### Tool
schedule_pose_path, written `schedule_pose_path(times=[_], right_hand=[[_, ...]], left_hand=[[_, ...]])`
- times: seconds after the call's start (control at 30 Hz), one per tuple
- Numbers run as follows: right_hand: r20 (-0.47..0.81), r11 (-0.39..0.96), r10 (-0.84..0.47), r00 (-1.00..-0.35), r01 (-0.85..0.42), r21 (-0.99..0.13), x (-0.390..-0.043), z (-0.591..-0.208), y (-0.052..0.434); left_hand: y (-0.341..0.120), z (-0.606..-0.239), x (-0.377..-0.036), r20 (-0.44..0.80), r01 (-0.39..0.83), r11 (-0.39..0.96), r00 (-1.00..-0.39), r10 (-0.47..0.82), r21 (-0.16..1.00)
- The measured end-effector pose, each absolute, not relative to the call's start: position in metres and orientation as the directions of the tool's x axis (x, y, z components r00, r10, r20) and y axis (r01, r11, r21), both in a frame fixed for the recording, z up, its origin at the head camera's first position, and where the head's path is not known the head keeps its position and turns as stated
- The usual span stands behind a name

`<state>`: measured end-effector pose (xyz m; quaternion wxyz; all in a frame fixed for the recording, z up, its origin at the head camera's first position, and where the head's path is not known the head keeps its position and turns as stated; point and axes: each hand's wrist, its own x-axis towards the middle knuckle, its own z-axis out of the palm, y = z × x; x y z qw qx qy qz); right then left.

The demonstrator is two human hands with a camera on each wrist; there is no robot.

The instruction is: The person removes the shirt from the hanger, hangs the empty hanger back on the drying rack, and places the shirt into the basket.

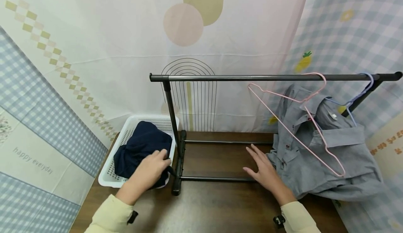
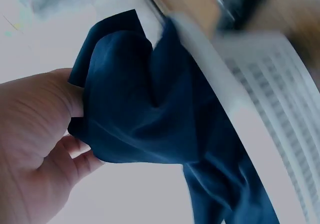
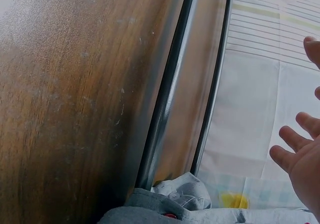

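My left hand [image 1: 151, 168] pinches a fold of a dark navy garment [image 1: 141, 143] at the basket's near right side. In the left wrist view the navy cloth [image 2: 145, 98] bunches between thumb and fingers and trails down over the basket's rim [image 2: 220, 83]. Most of the garment lies crumpled in the white plastic basket [image 1: 108, 170]. My right hand [image 1: 264, 170] hovers over the rack's base, fingers spread and holding nothing. Just right of it hangs a grey button-up shirt [image 1: 340, 159] on a blue hanger [image 1: 349, 101]. A pink hanger [image 1: 292, 133] hangs in front of the shirt without clothing.
A black metal clothes rack stands on the brown wooden table [image 1: 214, 208], its top bar [image 1: 226, 78] running across the view. The rack's left post [image 1: 171, 117] rises beside the basket. Patterned cloth sheets [image 1: 126, 26] form the back and sides.
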<state>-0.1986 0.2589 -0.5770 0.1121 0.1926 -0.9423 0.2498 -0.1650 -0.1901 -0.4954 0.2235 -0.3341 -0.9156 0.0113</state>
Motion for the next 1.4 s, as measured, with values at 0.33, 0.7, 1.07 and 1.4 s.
schedule_pose_path(times=[0.33, 0.7, 1.07, 1.4], right_hand=[[0.293, 0.798, -0.306, -0.906, -0.412, -0.44, -0.198, -0.578, 0.26], [0.271, 0.797, -0.291, -0.918, -0.389, -0.462, -0.197, -0.575, 0.261], [0.273, 0.811, -0.262, -0.926, -0.365, -0.457, -0.193, -0.576, 0.27], [0.254, 0.809, -0.272, -0.928, -0.364, -0.462, -0.195, -0.579, 0.272]], left_hand=[[-0.243, -0.51, -0.211, 0.313, 0.478, 0.864, -0.805, 0.504, -0.16], [-0.254, -0.539, -0.249, -0.141, 0.021, 0.999, -0.99, 0.025, 0.03], [-0.242, -0.55, -0.268, -0.393, -0.218, 0.934, -0.915, -0.094, 0.282], [-0.248, -0.524, -0.276, -0.439, -0.24, 0.941, -0.891, -0.116, 0.239]])
